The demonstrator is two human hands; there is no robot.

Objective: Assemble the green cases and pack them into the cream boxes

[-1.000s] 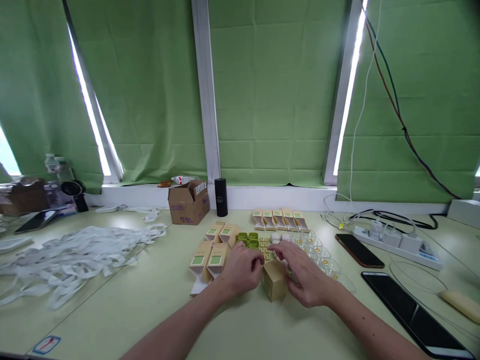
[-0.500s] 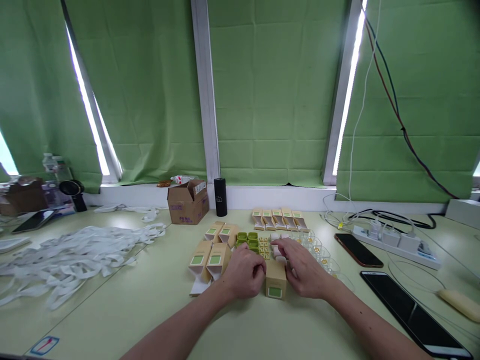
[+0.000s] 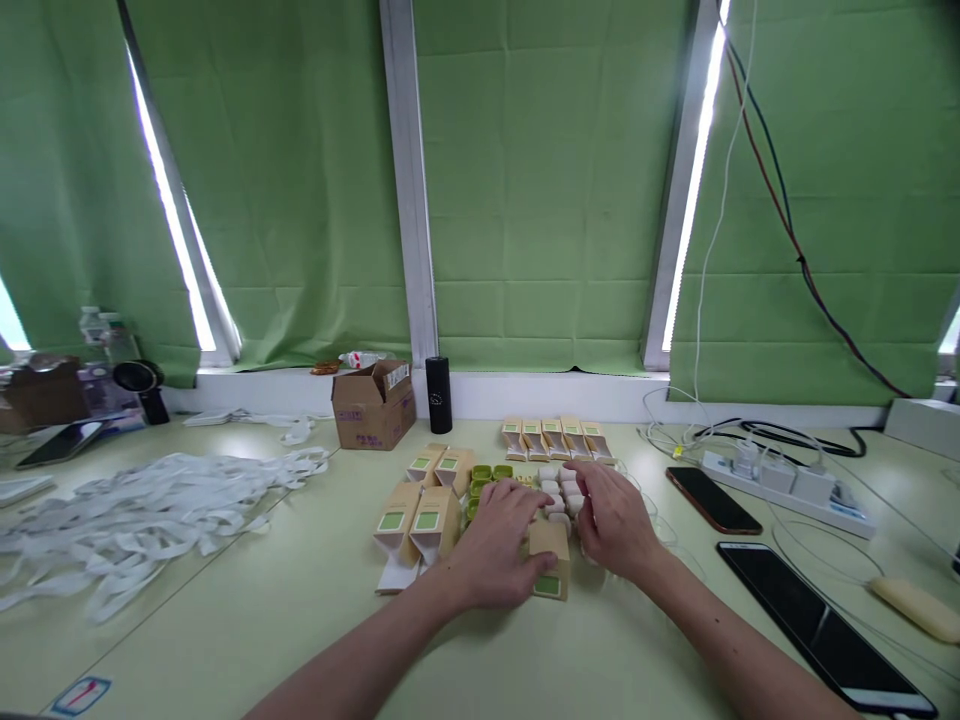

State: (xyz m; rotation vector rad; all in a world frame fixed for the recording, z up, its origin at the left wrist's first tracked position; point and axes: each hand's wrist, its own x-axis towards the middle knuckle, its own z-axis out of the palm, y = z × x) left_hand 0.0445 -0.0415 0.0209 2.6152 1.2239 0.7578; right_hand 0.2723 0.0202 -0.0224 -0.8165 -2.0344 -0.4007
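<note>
A small tan carton with a green label (image 3: 551, 538) stands upright in front of me. My left hand (image 3: 495, 545) is open at its left side, thumb across the carton's front and fingers reaching forward over green square pieces (image 3: 480, 474). My right hand (image 3: 615, 520) is open on the carton's other side, its index finger extended to a cluster of small white rounded pieces (image 3: 550, 487). Little yellowish pieces between the green and white ones are mostly covered by my left hand. Clear items with wires beyond my right hand are partly hidden.
More tan cartons (image 3: 435, 522) stand at left, with a row (image 3: 553, 440) behind. White strips (image 3: 172, 505) spread over the left side. A brown box (image 3: 375, 408) and black cylinder (image 3: 439, 395) stand at the back. Phones (image 3: 714, 500) and a power strip (image 3: 787, 490) lie right.
My left hand has opened from a curled shape and spread over the carton's left side. My right hand has shifted slightly right and forward, uncovering more white pieces.
</note>
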